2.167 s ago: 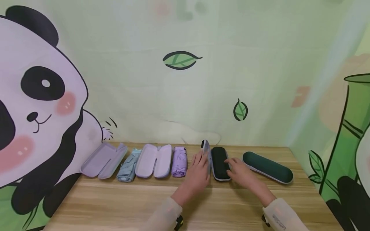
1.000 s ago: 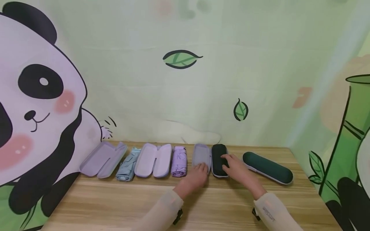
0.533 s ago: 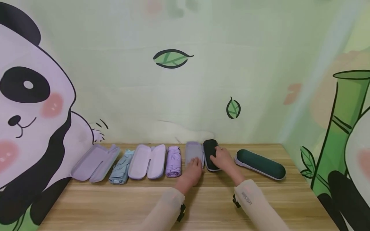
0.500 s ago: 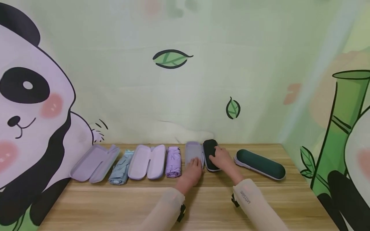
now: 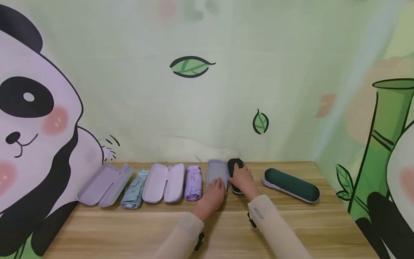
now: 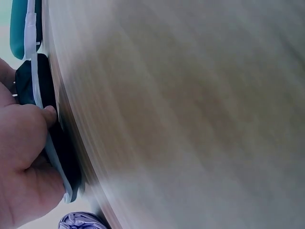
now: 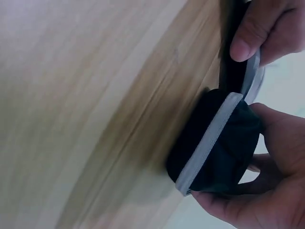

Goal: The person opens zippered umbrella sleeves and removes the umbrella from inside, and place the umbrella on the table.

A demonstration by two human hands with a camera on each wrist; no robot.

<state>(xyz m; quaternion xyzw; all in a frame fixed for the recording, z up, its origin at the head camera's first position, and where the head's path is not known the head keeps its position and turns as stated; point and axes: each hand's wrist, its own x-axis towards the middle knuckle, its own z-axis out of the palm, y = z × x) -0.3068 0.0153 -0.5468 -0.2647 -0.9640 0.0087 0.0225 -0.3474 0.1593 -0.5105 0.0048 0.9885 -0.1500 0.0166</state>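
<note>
An open glasses case (image 5: 216, 168), grey inside and dark outside, lies toward the back of the table. Its left half is flat and bare; the right half holds a dark bundle (image 7: 243, 143) that looks like a folded umbrella. My left hand (image 5: 211, 198) pinches the near end of the left half, with the thumb on the dark shell in the left wrist view. My right hand (image 5: 243, 180) lies over the bundle and grips it, thumb on its left side and fingers across the top and right. The hand hides much of the bundle in the head view.
A closed dark green case (image 5: 292, 185) lies to the right. Leftward stand a purple folded umbrella (image 5: 193, 183), an open lilac case (image 5: 155, 183), a blue folded umbrella (image 5: 134, 190) and another open lilac case (image 5: 98, 183). A printed cloth (image 5: 210, 108) hangs behind the wooden table (image 5: 129, 230).
The case's left half stood upright at first and now lies flat, my left hand at its near end. My right hand has shifted from the bundle's right side to over its top.
</note>
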